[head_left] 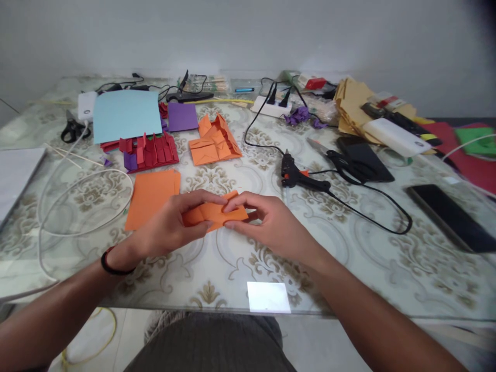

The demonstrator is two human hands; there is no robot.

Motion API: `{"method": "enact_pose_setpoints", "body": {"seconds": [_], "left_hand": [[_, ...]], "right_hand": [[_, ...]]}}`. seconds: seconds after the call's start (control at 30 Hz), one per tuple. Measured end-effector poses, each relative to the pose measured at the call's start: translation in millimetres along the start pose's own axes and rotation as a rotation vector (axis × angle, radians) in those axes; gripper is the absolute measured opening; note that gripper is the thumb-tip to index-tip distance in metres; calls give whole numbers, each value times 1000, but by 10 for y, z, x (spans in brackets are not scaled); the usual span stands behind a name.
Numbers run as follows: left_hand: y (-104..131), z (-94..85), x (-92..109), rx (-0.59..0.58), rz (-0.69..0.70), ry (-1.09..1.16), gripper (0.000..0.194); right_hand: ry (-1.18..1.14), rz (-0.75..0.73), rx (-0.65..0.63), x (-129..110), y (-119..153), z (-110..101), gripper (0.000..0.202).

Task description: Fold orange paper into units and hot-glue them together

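Observation:
Between my two hands is a partly folded piece of orange paper (211,213), held just above the patterned table. My left hand (176,219) pinches its left part between thumb and fingers. On the right end, the thumb and fingertips of my right hand (267,217) grip the paper's edge. Flat orange sheets (149,199) lie beside and partly behind my left hand. Farther back rest folded orange paper pieces (215,142) and a row of folded red pieces (157,151).
A black glue gun (304,175) with a looping cord lies right of my hands. Beyond it are scissors (344,165), phones (451,214) and a white power bank (397,137). Light blue paper (127,116), a purple sheet (183,117) and a power strip (271,107) sit toward the back.

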State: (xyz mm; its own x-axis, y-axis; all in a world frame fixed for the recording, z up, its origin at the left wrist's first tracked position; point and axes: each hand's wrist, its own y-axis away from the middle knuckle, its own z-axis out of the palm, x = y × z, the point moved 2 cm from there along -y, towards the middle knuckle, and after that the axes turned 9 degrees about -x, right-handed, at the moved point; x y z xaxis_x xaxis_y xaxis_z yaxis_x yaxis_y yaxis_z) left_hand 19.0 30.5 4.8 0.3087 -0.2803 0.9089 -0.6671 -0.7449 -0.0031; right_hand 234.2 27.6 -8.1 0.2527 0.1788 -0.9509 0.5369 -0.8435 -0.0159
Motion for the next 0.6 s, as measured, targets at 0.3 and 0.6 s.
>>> {"method": "enact_pose_setpoints", "body": {"seconds": [0.3, 0.6], "left_hand": [[1, 36, -24, 55, 21, -20, 35], [7, 60, 28, 100, -51, 58, 5]], "right_hand": [[43, -68, 7, -31, 16, 34, 8], [97, -182, 90, -66, 29, 86, 11]]}}
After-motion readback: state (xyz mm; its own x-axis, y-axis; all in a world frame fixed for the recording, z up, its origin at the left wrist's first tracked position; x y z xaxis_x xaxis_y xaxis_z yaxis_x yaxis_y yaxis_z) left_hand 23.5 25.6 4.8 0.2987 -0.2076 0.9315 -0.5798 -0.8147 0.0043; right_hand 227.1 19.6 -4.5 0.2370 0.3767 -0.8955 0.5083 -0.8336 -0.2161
